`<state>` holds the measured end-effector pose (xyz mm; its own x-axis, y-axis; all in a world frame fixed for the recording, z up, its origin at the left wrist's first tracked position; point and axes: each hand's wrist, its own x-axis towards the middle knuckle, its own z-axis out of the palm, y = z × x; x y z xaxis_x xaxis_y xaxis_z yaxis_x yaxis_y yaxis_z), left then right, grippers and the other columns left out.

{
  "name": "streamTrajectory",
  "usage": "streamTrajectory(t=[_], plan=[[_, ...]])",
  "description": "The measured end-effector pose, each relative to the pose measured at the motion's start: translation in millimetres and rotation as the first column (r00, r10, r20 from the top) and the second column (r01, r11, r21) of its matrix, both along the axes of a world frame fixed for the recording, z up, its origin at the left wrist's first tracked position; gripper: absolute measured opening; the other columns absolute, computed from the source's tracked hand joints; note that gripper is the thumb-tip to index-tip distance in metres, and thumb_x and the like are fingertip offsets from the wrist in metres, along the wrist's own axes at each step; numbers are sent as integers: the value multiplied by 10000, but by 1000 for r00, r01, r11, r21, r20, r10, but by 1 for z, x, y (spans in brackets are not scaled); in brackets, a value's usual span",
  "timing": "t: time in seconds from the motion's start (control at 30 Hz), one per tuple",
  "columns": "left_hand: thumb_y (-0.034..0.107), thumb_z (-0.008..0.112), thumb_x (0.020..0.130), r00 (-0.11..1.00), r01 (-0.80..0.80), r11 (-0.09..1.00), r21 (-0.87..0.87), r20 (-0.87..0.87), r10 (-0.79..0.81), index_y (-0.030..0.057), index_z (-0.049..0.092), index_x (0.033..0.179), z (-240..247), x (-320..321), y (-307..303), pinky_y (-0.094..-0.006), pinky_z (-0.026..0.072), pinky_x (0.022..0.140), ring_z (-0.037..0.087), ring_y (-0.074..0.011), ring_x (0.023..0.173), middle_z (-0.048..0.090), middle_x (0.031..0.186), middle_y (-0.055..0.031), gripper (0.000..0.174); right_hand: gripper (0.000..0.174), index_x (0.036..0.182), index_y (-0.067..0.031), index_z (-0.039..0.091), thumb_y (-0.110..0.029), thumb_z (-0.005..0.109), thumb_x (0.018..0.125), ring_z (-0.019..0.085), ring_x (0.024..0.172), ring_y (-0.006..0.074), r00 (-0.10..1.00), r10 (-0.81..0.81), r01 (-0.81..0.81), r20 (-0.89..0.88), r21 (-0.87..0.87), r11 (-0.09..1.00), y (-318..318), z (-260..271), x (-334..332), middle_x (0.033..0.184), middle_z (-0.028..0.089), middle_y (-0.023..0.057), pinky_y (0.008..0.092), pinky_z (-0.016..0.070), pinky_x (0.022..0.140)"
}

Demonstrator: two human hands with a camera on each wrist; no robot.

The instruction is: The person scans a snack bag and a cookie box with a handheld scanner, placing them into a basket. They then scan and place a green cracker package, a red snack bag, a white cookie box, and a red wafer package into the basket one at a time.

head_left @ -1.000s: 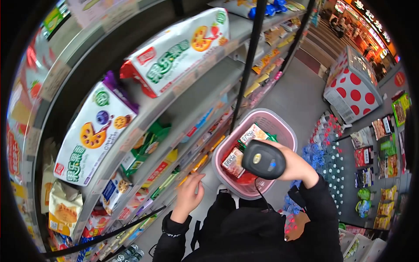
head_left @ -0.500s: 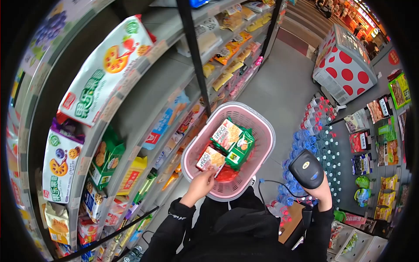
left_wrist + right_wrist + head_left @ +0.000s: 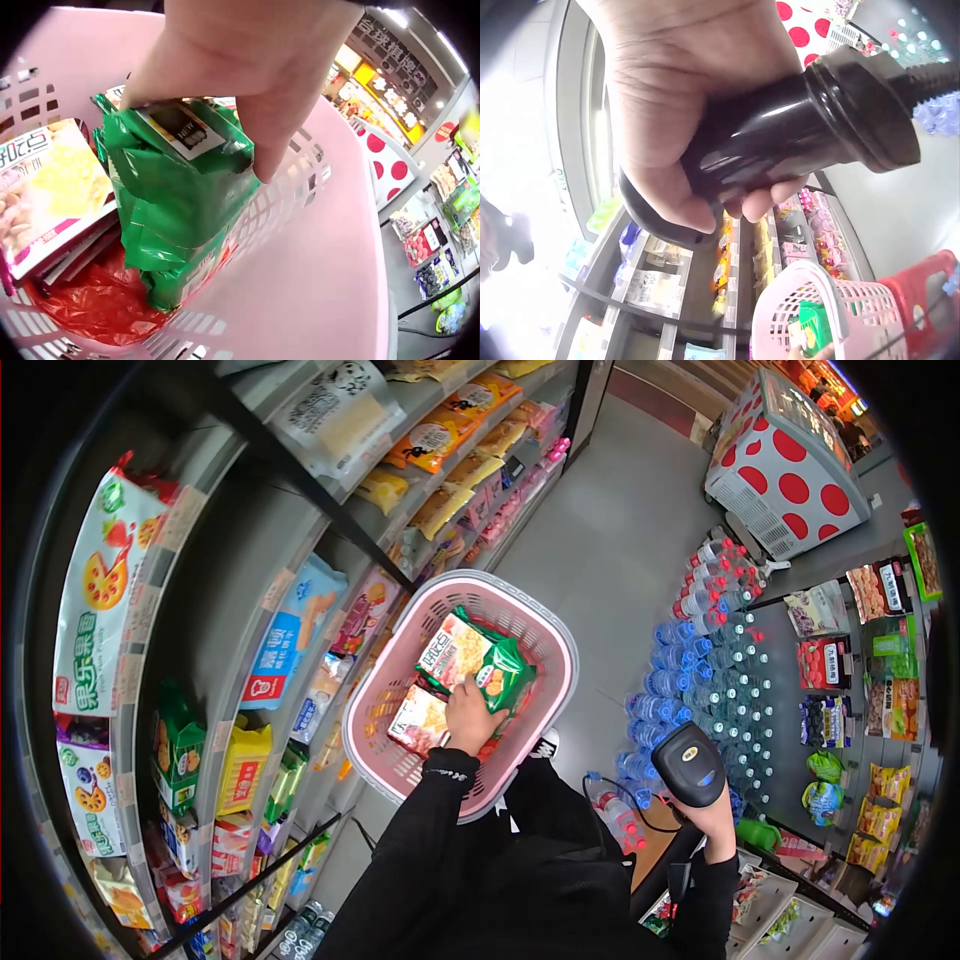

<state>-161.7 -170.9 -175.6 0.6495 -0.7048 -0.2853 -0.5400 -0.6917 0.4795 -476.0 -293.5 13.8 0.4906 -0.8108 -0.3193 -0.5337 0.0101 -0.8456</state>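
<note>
Two hands: both curled, each has hold of one thing
Left hand (image 3: 470, 718): thumb and fingers pinch the top of one glossy green plastic snack pack (image 3: 184, 176)
Right hand (image 3: 712, 820): fingers wrapped round handle of one black plastic barcode scanner (image 3: 690, 762), well apart from basket
Pink perforated plastic basket (image 3: 330, 240): one; inside, the green pack, two white-and-yellow printed packs (image 3: 455, 648), red plastic wrapping (image 3: 105, 300)
White red-dotted freezer (image 3: 790, 470): one, near bottles (image 3: 715, 660)

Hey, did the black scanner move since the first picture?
Yes. In the head view, judged against the standing bottles, the black scanner went rightward: from over the pink basket to overlapping the bottles' near edge.
</note>
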Motion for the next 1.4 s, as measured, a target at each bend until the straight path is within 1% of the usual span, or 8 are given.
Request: streamTrajectory(t=[0.13,0.33,0.53,0.7,0.8,0.93,1.0,1.4], plan=[[312,770,553,997,-64,982,178,55,55,29,304,1213,2,-5,-11,-452,404,792,466,-335,989,446,1071,-176,856,579,1070,-14,501,-67,752,551,551,896,139,1000,-17,19,-24,97,995,-7,-2,1,983,584,60,293,420,814],[283,758,566,999,-32,991,127,38,28,17,368,1179,12,6,0,-446,427,760,507,-332,955,486,1037,-179,773,579,1073,-16,496,-73,747,554,551,888,145,1000,29,-29,10,36,999,-12,1,20,978,582,62,293,424,806],[154,760,568,992,-19,876,-482,-117,-42,-30,392,1178,35,36,47,-375,424,803,522,-319,944,521,1023,-196,736,399,969,-1,544,-67,673,598,571,816,139,996,67,-65,59,-34,997,-2,5,47,877,614,79,281,445,739],[89,693,694,501,-535,776,-334,-865,-27,-12,381,1218,100,60,90,-306,391,890,494,-188,1038,518,1121,-99,618,389,965,-4,546,-48,673,599,570,799,135,993,84,-77,82,-81,994,15,16,81,863,613,74,275,446,734],[116,676,711,269,-672,655,-344,-938,-216,17,317,1270,127,66,120,-359,365,938,470,-223,1083,473,1186,-103,672,401,984,-6,546,-44,680,608,570,812,128,986,106,-95,133,-83,992,26,29,101,887,615,67,274,444,748],[175,674,721,139,-751,557,-355,-910,-392,22,277,1294,132,73,160,-395,358,952,459,-257,1102,452,1215,-114,713,452,1020,7,530,-19,691,599,557,848,118,946,142,-125,292,-77,989,45,54,135,925,605,70,278,439,777],[234,664,731,-105,-809,539,-233,-845,-524,26,280,1299,133,76,173,-413,350,958,450,-279,1115,442,1234,-122,716,455,1030,9,523,-26,694,609,554,857,119,933,165,-140,321,-98,985,57,64,151,935,602,72,279,437,780],[383,539,781,-209,-816,546,-190,-783,-585,22,413,1194,135,73,258,-395,452,813,544,-280,939,533,1079,-138,563,457,1025,9,531,-43,693,601,568,822,131,907,305,-261,292,-180,948,142,79,201,913,615,85,289,446,763]])
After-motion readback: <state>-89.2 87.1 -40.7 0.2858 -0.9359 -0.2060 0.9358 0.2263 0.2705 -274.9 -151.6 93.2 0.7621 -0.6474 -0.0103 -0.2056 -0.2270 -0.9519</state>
